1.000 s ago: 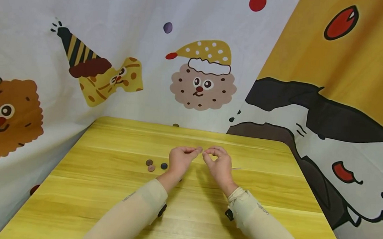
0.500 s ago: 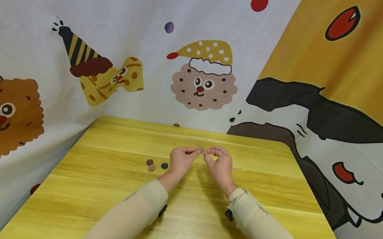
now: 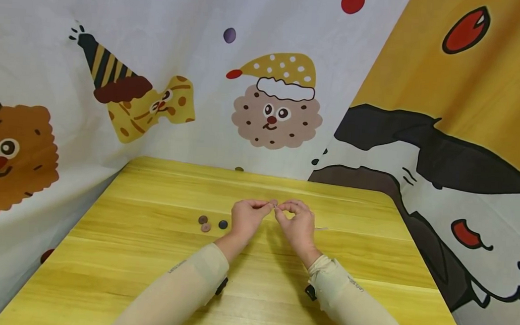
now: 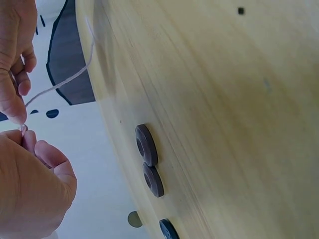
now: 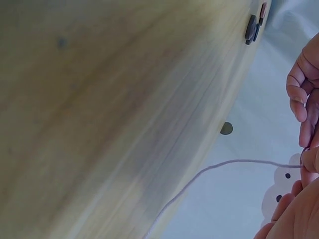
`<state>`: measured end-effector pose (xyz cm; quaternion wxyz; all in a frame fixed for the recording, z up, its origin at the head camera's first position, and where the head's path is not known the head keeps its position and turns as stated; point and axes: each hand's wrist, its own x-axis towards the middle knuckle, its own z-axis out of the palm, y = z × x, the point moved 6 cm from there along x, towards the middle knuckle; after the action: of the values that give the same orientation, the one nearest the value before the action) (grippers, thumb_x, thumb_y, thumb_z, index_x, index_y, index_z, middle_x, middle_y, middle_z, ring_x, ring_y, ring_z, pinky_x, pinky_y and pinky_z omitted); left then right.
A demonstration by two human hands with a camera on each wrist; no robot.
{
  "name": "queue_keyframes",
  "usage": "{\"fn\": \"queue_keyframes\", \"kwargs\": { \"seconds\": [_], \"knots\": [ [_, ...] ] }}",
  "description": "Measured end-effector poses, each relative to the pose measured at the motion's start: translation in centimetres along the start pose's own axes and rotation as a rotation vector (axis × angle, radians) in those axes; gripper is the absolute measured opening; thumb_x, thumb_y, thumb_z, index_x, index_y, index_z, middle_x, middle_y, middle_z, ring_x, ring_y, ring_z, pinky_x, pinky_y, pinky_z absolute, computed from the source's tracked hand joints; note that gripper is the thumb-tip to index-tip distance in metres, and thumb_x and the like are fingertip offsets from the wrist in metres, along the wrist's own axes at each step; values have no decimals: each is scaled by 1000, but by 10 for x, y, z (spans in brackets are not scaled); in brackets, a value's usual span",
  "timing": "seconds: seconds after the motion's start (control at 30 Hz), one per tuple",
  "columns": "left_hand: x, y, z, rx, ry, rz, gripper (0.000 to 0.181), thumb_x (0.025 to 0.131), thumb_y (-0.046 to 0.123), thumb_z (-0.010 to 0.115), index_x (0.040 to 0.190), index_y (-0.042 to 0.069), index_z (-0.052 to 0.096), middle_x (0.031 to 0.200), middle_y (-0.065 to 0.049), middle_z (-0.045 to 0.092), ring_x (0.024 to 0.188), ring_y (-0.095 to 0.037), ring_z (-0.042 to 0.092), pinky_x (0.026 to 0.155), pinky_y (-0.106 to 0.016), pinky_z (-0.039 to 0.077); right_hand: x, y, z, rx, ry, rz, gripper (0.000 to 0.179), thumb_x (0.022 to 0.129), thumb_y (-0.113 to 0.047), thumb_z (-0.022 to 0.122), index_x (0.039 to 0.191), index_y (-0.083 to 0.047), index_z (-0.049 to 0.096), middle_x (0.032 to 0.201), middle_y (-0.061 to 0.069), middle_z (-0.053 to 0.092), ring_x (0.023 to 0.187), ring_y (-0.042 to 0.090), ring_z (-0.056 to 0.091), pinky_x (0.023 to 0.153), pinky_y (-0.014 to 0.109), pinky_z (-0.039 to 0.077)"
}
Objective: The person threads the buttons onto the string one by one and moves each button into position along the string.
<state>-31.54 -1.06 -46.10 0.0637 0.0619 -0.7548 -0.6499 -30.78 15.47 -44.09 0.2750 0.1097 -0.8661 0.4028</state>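
Near the far middle of the table, my left hand [image 3: 245,219] pinches a small pinkish-brown button [image 3: 274,202] by its edge, between thumb and fingers. Right beside it, my right hand [image 3: 298,224] pinches a thin pale cord [image 4: 70,78] close to its end, at the button. The fingertips of both hands nearly meet and largely cover the button, so whether the cord passes through a hole cannot be seen. From the right hand the cord [image 5: 219,163] curves down to the table, its tail showing right of that hand in the head view.
Left of my left hand lie a brown button [image 3: 203,219], a pinkish-brown button [image 3: 205,227] touching or close to it, and a dark button [image 3: 223,224] slightly apart. The wooden table [image 3: 146,275] ends at a printed cloth [image 3: 189,143] behind.
My right fingertips have come slightly closer to the left ones, narrowing the gap at the held button. The arms and the loose buttons stay almost where they were.
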Motion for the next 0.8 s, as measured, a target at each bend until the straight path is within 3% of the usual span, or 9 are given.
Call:
{"fn": "queue_keyframes", "kwargs": {
  "seconds": [0.53, 0.63, 0.8],
  "knots": [
    [-1, 1, 3, 54, -37, 119, 14, 96, 21, 82, 101, 8, 86, 100, -9, 84, 86, -16, 77, 71, -26, 63, -1, 3, 5, 44, -76, 57, 8, 95, -15, 82, 94, -7, 84, 108, 11, 81, 98, 36, 74, 87, 57, 61],
    [-2, 1, 4, 84, -56, 154, 13, 98, 21, 81, 102, 9, 86, 99, -7, 84, 85, -14, 76, 70, -25, 62, -2, 5, 5, 43, -96, 98, 7, 96, -17, 82, 96, -10, 84, 107, 8, 82, 98, 31, 74, 85, 51, 62],
    [-3, 2, 5, 126, -94, 215, 12, 99, 19, 79, 103, 11, 86, 98, -4, 83, 81, -8, 71, 69, -22, 60, -3, 12, 6, 71, -142, 157, 9, 98, -19, 81, 104, -12, 80, 101, 4, 81, 95, 22, 71, 76, 31, 58]
  ]
}}
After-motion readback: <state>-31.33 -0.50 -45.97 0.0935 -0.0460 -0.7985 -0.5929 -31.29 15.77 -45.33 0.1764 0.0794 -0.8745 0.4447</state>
